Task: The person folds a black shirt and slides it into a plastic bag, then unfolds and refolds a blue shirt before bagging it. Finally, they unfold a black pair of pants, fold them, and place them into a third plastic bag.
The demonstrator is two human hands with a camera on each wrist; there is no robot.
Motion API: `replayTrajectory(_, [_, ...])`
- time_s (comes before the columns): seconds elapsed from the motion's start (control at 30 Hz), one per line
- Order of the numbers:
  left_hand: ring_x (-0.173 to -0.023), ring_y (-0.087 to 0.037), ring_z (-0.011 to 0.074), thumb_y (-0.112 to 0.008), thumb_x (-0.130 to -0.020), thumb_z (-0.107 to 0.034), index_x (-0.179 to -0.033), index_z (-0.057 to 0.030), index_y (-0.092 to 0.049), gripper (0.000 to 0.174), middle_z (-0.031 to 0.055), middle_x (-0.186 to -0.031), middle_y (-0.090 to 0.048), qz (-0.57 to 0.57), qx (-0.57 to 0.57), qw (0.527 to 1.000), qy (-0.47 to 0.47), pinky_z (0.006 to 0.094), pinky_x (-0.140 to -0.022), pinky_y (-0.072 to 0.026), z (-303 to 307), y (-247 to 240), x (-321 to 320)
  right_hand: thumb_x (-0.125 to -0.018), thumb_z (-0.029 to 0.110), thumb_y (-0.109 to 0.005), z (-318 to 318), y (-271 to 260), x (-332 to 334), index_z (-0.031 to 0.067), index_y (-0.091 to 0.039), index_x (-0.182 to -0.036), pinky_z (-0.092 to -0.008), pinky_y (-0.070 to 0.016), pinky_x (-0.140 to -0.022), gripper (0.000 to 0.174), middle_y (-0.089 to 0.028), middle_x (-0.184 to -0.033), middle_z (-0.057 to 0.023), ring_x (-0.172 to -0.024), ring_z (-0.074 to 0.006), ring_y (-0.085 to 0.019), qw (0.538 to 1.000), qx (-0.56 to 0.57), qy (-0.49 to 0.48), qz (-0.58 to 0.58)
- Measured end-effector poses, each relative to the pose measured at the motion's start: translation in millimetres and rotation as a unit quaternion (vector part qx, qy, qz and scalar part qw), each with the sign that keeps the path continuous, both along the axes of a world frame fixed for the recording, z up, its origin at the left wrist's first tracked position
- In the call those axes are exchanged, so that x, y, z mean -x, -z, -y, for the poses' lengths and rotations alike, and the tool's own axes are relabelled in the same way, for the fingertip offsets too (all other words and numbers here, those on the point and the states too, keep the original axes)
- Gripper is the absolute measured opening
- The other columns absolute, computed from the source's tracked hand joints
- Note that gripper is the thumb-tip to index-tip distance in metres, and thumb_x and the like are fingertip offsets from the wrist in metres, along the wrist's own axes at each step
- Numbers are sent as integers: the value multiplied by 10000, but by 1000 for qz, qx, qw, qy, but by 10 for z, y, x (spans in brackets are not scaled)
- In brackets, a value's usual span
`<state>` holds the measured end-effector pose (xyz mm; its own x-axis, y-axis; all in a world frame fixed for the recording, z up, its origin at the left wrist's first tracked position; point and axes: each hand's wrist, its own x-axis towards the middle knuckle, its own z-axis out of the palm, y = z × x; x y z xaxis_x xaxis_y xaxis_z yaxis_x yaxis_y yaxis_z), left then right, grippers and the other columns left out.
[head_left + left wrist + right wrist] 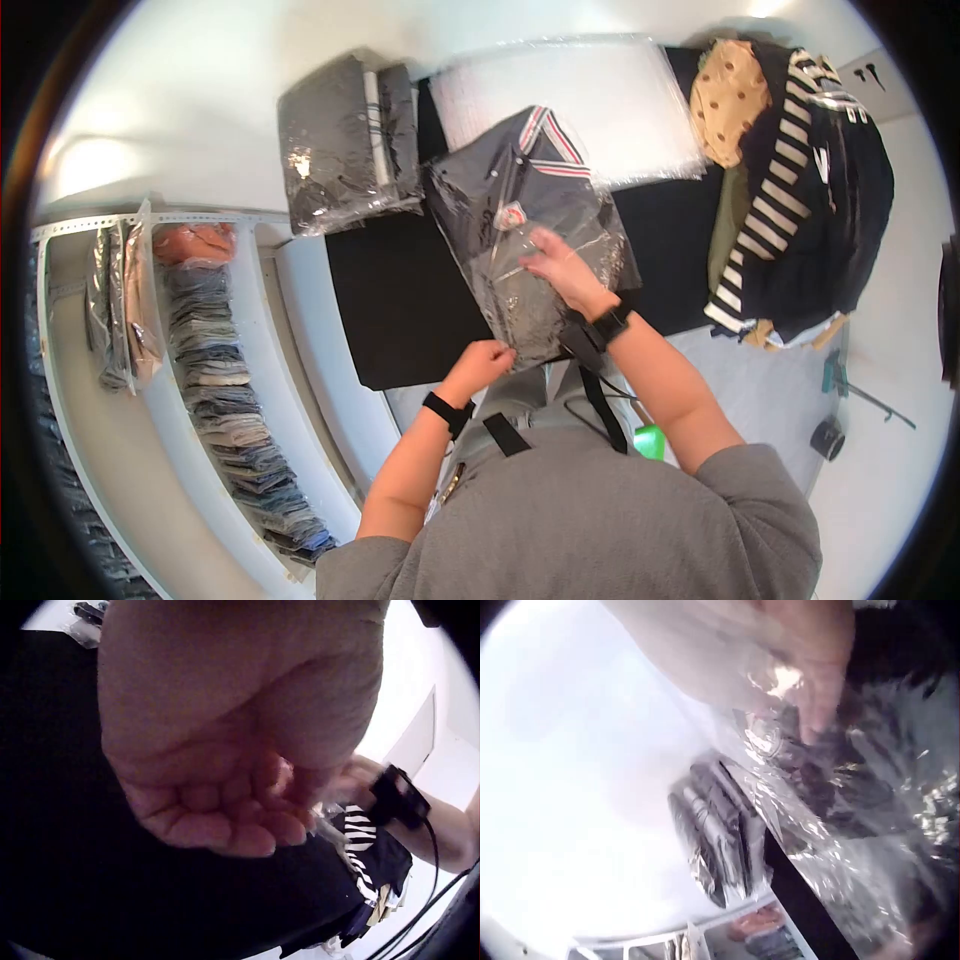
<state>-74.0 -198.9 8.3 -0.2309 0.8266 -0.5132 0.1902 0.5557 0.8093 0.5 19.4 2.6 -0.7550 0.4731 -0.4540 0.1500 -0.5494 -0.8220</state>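
Note:
A folded dark polo shirt (545, 190) with red-and-white striped collar trim and a round chest emblem lies in a clear plastic bag (530, 310). My left hand (478, 368) pinches the bag's near edge at its lower left corner. Curled fingers (225, 825) and thumb show in the left wrist view. Over the middle of the shirt, just below the emblem, is my right hand (567, 268), with its fingers loosely extended. In the right wrist view, shiny film overlaps the right hand (810, 667).
A black table (400, 320) bears packed dark garments (345, 140) at left and a stack of clear bags (570, 90) behind. Striped and dark clothes (820, 200) heap at right. White shelving (190, 450) with several bagged garments stands at far left. A cable (580, 405) hangs before the body.

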Motion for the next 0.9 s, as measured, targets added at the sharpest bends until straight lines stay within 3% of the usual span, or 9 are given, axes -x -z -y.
replayTrajectory(0.03, [-543,-545,220,-624,-823,-287,-716,37,-611,342,165,-601,-565,-3,4,1000,19,350,-535,-431,42,0,51,-871,51,-564,52,-55,-249,-37,-300,-1367,-295,-466,-854,569,-570,-1196,-137,-997,-192,-598,1000,4,7,12])
replayTrajectory(0.1, [-567,-557,181,-653,-811,-351,-708,18,-635,383,126,-614,-594,21,72,994,82,329,-547,-440,76,-211,193,-863,86,-571,-42,-138,-789,-48,-560,-1142,-252,-467,-805,310,-644,-1050,-123,-972,-131,-588,934,-173,-312,-31])
replayTrajectory(0.17, [-626,-574,129,-641,-829,-385,-780,11,-652,399,55,-674,-625,93,77,992,-40,284,-571,-456,201,-138,307,-875,120,-554,-402,-771,-1070,-40,-628,-1067,-273,-493,-795,261,-658,-1007,-122,-900,-160,-636,894,2,-446,27])
replayTrajectory(0.27, [-755,-602,113,-546,-912,-336,-1035,-30,-611,337,51,-879,-650,140,32,975,-170,247,-666,-471,211,28,548,-874,225,-584,-978,-882,-1241,1,-663,-957,-241,-483,-698,252,-668,-867,-58,-758,-122,-619,956,-49,-277,87])
replayTrajectory(0.37, [-920,-618,169,-543,-915,-381,-1112,5,-555,434,87,-980,-647,186,16,935,-303,263,-804,-465,-104,-34,613,-862,288,-607,-1274,-582,-1003,29,-643,-965,-225,-442,-691,281,-637,-849,-16,-767,-96,-575,981,-147,-44,123])
replayTrajectory(0.47, [-926,-618,174,-552,-910,-391,-1094,4,-549,437,88,-983,-644,241,-3,906,-348,265,-816,-466,-367,106,657,-860,317,-617,-1375,-247,-626,25,-630,-984,-227,-424,-722,317,-632,-884,-16,-832,-78,-561,963,-211,-38,162])
replayTrajectory(0.63, [-878,-621,154,-577,-904,-355,-976,-27,-563,337,48,-892,-640,299,-27,858,-416,264,-782,-473,-722,131,696,-858,303,-636,-1345,37,-243,26,-617,-950,-245,-444,-648,293,-636,-806,-13,-700,-97,-587,965,-94,-119,213])
replayTrajectory(0.77, [-725,-578,104,-575,-905,-152,-887,-56,-565,98,-3,-730,-568,315,-57,867,-383,231,-656,-476,-680,321,828,-895,190,-579,-1402,189,-309,40,-582,-971,-189,-455,-619,168,-632,-769,-12,-661,-76,-586,985,24,-99,137])
replayTrajectory(0.9, [-677,-551,88,-549,-896,-69,-897,-67,-569,21,5,-756,-576,354,-85,841,-400,225,-625,-472,-646,356,962,-918,153,-533,-1415,107,-426,50,-522,-1202,-203,-474,-655,303,-575,-785,51,-676,-63,-588,989,67,-65,112])
